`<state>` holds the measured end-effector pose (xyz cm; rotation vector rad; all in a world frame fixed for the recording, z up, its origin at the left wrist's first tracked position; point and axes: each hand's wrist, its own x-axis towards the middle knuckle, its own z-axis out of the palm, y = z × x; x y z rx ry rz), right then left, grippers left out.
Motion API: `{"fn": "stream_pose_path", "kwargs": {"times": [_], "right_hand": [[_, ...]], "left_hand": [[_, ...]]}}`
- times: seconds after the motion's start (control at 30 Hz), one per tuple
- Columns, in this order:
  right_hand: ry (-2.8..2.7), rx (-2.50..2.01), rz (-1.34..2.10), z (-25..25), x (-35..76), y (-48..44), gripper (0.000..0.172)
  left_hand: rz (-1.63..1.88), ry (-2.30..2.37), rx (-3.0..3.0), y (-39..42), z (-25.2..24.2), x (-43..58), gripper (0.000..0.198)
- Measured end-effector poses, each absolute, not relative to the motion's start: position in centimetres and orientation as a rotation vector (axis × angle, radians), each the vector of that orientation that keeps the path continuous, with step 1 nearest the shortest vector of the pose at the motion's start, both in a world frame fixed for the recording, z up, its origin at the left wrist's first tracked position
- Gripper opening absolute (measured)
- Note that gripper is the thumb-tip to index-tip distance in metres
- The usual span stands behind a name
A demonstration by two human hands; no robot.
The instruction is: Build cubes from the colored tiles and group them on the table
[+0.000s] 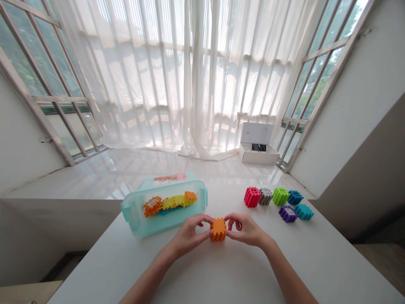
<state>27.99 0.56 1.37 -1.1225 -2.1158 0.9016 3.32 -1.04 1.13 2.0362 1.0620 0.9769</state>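
Note:
An orange toothed block cube (218,229) sits at the middle of the white table, between my two hands. My left hand (193,232) pinches its left side with thumb and forefinger. From the right, my right hand (243,229) has thumb and fingertips against the opposite side. To the left lies a mint-green plastic bin (136,226) holding loose orange pieces (153,206), yellow pieces (173,202) and some blue ones beneath. Off to the right stand more cubes: red (252,197), grey (265,196), green (280,196), dark blue (295,197), purple (287,214) and teal (304,212).
Behind the bin is its mint lid (148,183) with a picture label. An open white box (259,157) with a dark phone-like item (258,147) stands on the sill at the back right. Sheer white curtains (190,76) hang across the barred windows.

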Motion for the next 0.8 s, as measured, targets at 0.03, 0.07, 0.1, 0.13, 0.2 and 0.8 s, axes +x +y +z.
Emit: {"fn": "stream_pose_path", "kwargs": {"times": [0.03, 0.07, 0.1, 0.13, 0.2, 0.8], "right_hand": [[-2.121, -1.123, 0.897, 1.4, 28.0, 0.6, 0.032], [-2.127, -1.123, 0.891, 1.4, 28.0, 0.5, 0.032], [-2.133, -1.124, 0.884, 1.4, 28.0, 0.5, 0.032], [-2.138, -1.126, 0.874, 1.4, 28.1, 0.5, 0.032], [-2.149, -1.127, 0.855, 1.4, 28.1, 0.5, 0.033], [-2.133, -1.141, 0.89, 2.3, 28.8, 0.8, 0.035]], "left_hand": [[0.977, 1.06, 2.044, -1.1, 1.1, 3.3, 0.018], [0.977, 1.057, 2.053, -1.1, 1.1, 3.3, 0.018], [0.976, 1.055, 2.063, -1.1, 1.1, 3.3, 0.018], [0.973, 1.052, 2.074, -1.1, 1.0, 3.3, 0.018], [0.967, 1.047, 2.095, -1.1, 1.0, 3.3, 0.019], [1.066, 1.229, 2.158, -0.2, 1.8, 1.2, 0.023]]}}
